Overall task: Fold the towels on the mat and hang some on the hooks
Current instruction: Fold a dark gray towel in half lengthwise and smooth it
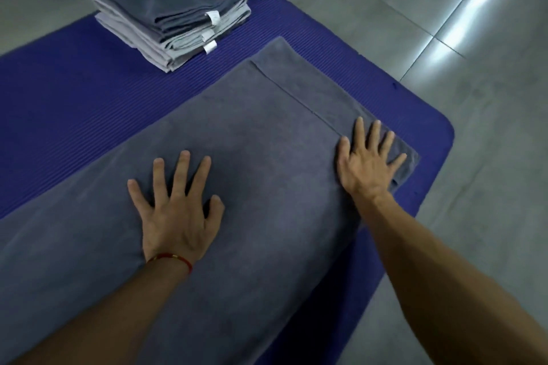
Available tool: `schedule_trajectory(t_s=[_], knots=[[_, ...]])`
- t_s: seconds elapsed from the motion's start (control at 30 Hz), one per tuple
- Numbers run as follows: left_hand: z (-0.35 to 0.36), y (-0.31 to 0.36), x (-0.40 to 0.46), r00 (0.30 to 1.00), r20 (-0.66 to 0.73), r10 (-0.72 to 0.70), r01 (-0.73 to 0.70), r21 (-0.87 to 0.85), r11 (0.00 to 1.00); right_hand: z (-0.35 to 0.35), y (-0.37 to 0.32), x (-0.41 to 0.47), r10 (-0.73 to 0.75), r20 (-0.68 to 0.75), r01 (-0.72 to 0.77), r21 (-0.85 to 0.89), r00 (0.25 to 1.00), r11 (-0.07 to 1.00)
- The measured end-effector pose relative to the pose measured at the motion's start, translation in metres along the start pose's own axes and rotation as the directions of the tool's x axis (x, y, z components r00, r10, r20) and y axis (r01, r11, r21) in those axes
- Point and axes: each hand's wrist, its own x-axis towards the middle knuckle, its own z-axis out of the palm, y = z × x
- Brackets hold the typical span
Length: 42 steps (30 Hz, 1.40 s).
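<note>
**Both palms flat on a grey towel**

Across the middle and lower left of the frame, a dark grey towel [267, 157] lies spread on a blue ribbed mat [74, 92], which sits on a grey tiled floor [474, 83]. The left hand [175, 210], with a red thread bracelet [172, 258] at the wrist, rests flat near the towel's centre, fingers straight and spread. The right hand [364, 160] lies flat at the towel's right end, just beside its corner, fingers splayed and holding nothing. A stitched hem band runs across the towel above the right hand.

In the upper left, a stack of folded towels [172, 12] rests on the mat, well apart from the hands: dark grey on top, lighter grey below. Three small white tags [213, 17] stick out at the stack's right edge; any writing on them is too small to read.
</note>
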Motion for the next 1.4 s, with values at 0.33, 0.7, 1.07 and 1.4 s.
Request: schedule_trajectory(t_s=[0.33, 0.7, 1.07, 1.4], knots=[[-0.002, -0.058, -0.057, 1.000, 0.004, 0.005, -0.004, -0.259, 0.966, 0.058, -0.069, -0.205, -0.440, 0.041, 0.442, -0.078, 0.897, 0.894], [0.002, -0.343, -0.270, 0.846, 0.148, -0.513, 0.528, -0.088, 0.845, 0.126, -0.180, -0.502, -0.939, 0.163, 0.929, 0.172, 0.302, 0.328], [-0.029, -0.440, -0.218, 0.870, 0.038, -0.492, 0.491, -0.172, 0.854, 0.138, -0.145, -0.574, -0.941, 0.266, 0.938, 0.326, -0.208, -0.116], [-0.045, -0.460, -0.217, 0.665, 0.030, -0.746, 0.670, -0.465, 0.579, 0.133, -0.174, -0.627, -0.947, 0.294, 0.975, 0.140, 0.128, 0.175]])
